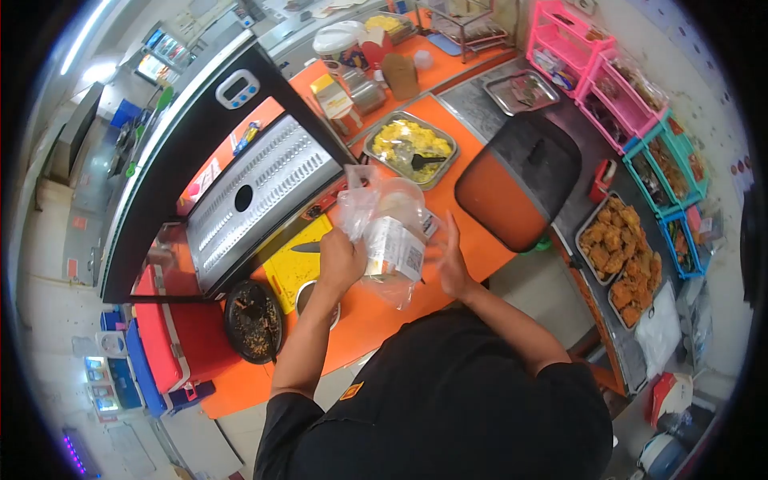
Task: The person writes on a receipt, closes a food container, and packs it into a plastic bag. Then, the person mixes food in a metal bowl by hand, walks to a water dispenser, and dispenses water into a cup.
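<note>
A clear plastic bag (pixel 358 210) with a white printed label (pixel 394 246) and a container inside hangs over the orange counter (pixel 352 340). My left hand (pixel 342 260) is closed on the bag's left side. To the right of the bag, my right hand (pixel 453 260) has its fingers apart and holds nothing. Under and left of my left hand are a yellow board (pixel 282 276) with a knife (pixel 305 248) and a round cup (pixel 307 298). Beyond the bag sits a metal tray of yellow food (pixel 412 144) with a black utensil.
A dark lidded pan (pixel 520 180) stands right of my right hand. Trays of fried food (pixel 616 240) and stacked coloured baskets (pixel 632 92) line the right side. At left are a black dish (pixel 253 322), a metal-panelled unit (pixel 264 200) and a red cooler (pixel 172 336).
</note>
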